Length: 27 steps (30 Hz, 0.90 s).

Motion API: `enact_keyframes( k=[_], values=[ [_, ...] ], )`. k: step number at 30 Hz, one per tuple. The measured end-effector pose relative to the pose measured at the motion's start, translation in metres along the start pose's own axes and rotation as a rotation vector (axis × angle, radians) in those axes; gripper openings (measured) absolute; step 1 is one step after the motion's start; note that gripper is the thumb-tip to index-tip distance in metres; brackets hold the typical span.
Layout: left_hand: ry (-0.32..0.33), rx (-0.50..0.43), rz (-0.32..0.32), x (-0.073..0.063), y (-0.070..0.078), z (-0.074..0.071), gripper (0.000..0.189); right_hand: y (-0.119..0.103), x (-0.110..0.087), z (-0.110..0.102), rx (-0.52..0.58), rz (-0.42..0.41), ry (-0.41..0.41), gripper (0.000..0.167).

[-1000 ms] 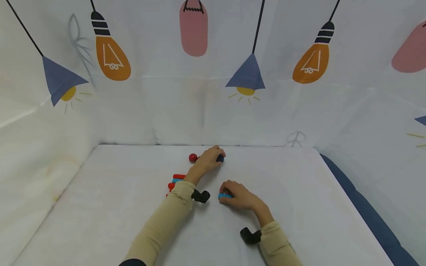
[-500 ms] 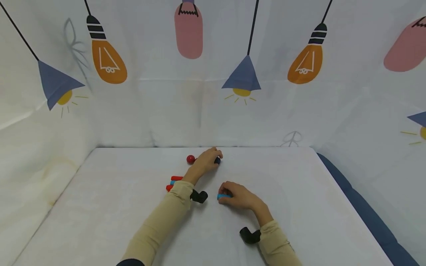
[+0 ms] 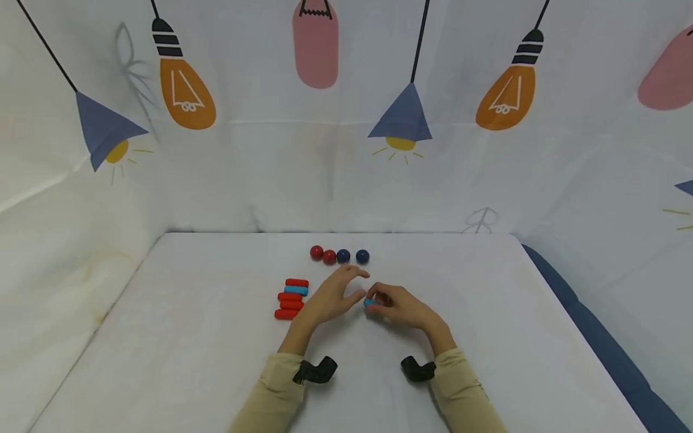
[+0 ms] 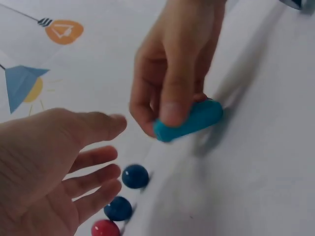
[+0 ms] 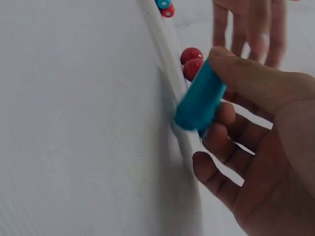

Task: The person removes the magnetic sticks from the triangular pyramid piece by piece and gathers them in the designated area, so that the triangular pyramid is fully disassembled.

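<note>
My right hand (image 3: 405,308) pinches a light blue cylindrical rod (image 5: 202,101) between thumb and fingers. In the left wrist view the rod slants across under its thumb. My left hand (image 3: 329,300) holds nothing, its fingers spread and extended, with the fingertips close to the right hand. Beyond the hands, a row of small balls lies on the white table: a red ball (image 3: 316,252), another red ball (image 3: 329,257), a dark blue ball (image 3: 343,256) and, slightly apart, a second dark blue ball (image 3: 363,257).
Left of my left hand lies a stack-like column of rods: several red rods (image 3: 289,297) and a light blue rod (image 3: 296,290). The white table (image 3: 216,337) ends at a white curtain (image 3: 281,180) printed with lamps. Dark blue fabric (image 3: 585,325) runs along the right edge.
My left hand has let go of the right-hand dark blue ball and drawn back toward the right hand. The right hand, still pinching the light blue rod, has shifted slightly up and right.
</note>
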<state>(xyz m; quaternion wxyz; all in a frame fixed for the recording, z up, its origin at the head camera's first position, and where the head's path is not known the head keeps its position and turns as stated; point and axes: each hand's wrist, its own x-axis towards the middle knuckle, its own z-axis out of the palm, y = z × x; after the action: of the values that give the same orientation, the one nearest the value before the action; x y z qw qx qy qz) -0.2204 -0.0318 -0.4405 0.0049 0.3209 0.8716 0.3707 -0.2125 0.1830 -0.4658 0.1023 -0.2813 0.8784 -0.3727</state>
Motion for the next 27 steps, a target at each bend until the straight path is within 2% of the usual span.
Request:
enact_keyframes(
  k=[3,6,12,17,20,27],
  values=[
    [-0.019,-0.058,0.005,-0.011,-0.004,0.006,0.038,0.000,-0.001,-0.003,0.060,-0.012,0.016,0.020],
    [-0.038,-0.124,0.019,-0.016,-0.006,0.009,0.041,-0.005,-0.002,-0.006,0.118,-0.044,0.023,0.021],
    [-0.008,-0.107,0.041,-0.017,-0.005,0.005,0.037,-0.037,-0.003,-0.012,0.163,-0.073,0.029,0.022],
    [-0.018,-0.077,0.035,-0.017,-0.004,0.002,0.033,-0.019,0.000,-0.003,0.171,-0.056,0.041,0.023],
    [-0.064,-0.078,0.007,-0.022,-0.005,-0.006,0.026,-0.010,0.004,0.003,0.194,-0.060,0.009,0.023],
    [-0.271,-0.129,-0.098,-0.042,-0.020,-0.031,0.014,-0.009,0.008,0.009,0.179,0.014,-0.139,0.021]
  ],
)
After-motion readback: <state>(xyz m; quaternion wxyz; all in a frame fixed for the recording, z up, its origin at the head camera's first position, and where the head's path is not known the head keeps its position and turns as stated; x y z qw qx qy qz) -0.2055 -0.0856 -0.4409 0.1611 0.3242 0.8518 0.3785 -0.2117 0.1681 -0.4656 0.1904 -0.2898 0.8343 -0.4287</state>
